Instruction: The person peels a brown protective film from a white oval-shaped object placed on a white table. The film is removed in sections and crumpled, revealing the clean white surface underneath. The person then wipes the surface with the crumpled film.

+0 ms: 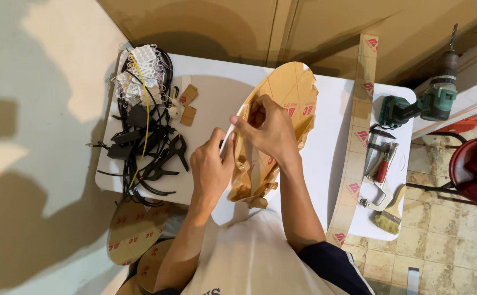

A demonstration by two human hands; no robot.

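The brown protective paper (pixel 260 164) is being peeled off an oval acrylic panel (pixel 290 87) lying on the white surface (pixel 216 98). The panel's edge is steadied in the grip of the left hand (pixel 211 169), while the loosened paper is pinched by the right hand (pixel 268 128). A steady pull away from the panel seems called for next.
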